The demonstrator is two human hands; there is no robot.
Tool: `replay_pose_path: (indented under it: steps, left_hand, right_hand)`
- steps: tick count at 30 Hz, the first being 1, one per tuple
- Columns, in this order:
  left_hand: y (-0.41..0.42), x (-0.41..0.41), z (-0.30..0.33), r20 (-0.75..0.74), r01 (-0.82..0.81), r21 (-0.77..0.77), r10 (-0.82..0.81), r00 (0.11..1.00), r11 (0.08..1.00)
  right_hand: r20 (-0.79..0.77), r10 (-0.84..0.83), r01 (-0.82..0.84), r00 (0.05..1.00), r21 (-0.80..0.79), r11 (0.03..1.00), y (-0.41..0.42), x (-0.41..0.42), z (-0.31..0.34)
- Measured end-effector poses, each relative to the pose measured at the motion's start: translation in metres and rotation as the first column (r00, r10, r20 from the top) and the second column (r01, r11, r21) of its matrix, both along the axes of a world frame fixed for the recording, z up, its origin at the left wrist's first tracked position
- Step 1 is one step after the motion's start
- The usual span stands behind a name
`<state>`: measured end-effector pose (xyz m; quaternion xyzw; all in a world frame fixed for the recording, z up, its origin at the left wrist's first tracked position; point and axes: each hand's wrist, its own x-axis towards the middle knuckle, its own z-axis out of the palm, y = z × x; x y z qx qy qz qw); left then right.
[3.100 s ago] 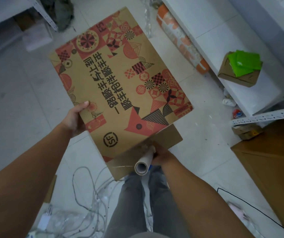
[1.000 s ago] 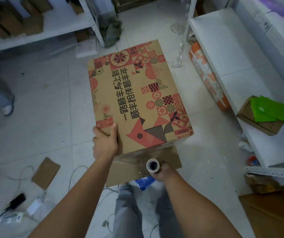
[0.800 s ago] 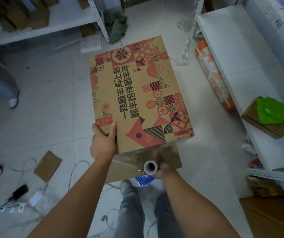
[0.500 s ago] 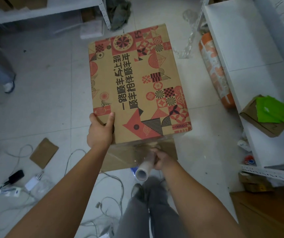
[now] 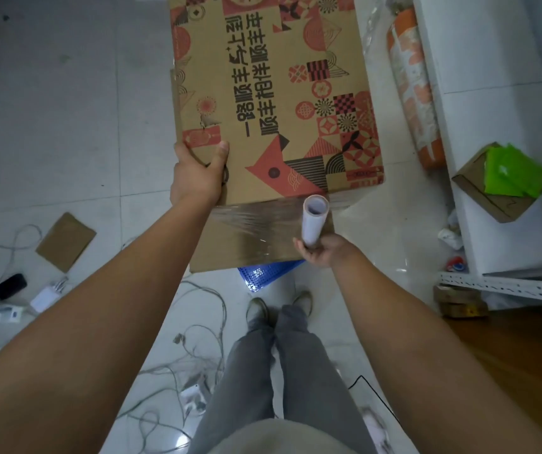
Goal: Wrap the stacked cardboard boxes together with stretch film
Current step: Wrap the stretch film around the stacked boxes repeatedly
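Stretch film (image 5: 256, 221) spans the near face of the stacked cardboard boxes (image 5: 273, 103), running from the roll (image 5: 313, 221) leftward. In the head view the right hand (image 5: 323, 252) has its fingers curled round the roll's lower end, its long axis near upright, beside the stack's right near corner. The left hand (image 5: 197, 173) clamps the top box's left near corner, thumb on top.
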<state>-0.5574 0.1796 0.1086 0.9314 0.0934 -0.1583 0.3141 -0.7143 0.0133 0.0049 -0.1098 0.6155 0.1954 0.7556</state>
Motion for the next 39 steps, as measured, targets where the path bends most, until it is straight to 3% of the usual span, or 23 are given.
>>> replay_pose_path:
  steps: [9, 14, 18, 23, 26, 29, 34, 39]
  left_hand:
    - [0.0, 0.0, 0.003, -0.01, 0.021, -0.072, -0.021, 1.0, 0.997]
    - [0.001, -0.001, 0.003, 0.0, 0.013, -0.066, -0.013, 1.0, 0.998]
    - [0.0, -0.002, 0.004, 0.003, 0.004, -0.063, -0.004, 1.0, 0.998]
    - [-0.001, -0.002, 0.005, -0.001, 0.012, -0.017, -0.012, 1.0, 1.0]
    - [-0.002, -0.001, 0.006, -0.006, 0.01, -0.026, -0.01, 1.0, 1.0]
    - [-0.003, -0.001, 0.007, -0.014, 0.004, -0.031, -0.005, 1.0, 1.0]
    - [-0.004, -0.003, 0.006, -0.02, -0.002, -0.02, 0.002, 1.0, 1.0]
    - [-0.005, -0.003, 0.005, -0.013, -0.013, -0.022, 0.012, 1.0, 1.0]
  right_hand:
    - [0.023, -0.02, 0.021, 1.0, -0.044, 0.999, 0.006, 0.001, 0.0]
    - [0.048, 0.09, -0.087, 0.995, -0.055, 0.995, -0.003, -0.001, 0.011]
    - [0.043, 0.22, -0.21, 0.975, -0.165, 0.964, -0.015, 0.003, 0.007]
    - [-0.024, 0.088, -0.089, 0.996, -0.025, 0.996, -0.035, 0.007, 0.011]
    - [-0.026, 0.132, -0.132, 0.991, -0.02, 0.991, -0.043, 0.004, 0.025]
    - [-0.044, 0.061, -0.059, 0.997, 0.064, 0.996, -0.047, -0.001, 0.026]
    - [0.037, 0.071, -0.074, 0.997, 0.112, 0.991, -0.04, -0.002, 0.04]
    - [-0.046, 0.1, -0.093, 0.994, 0.146, 0.985, -0.045, 0.0, 0.025]
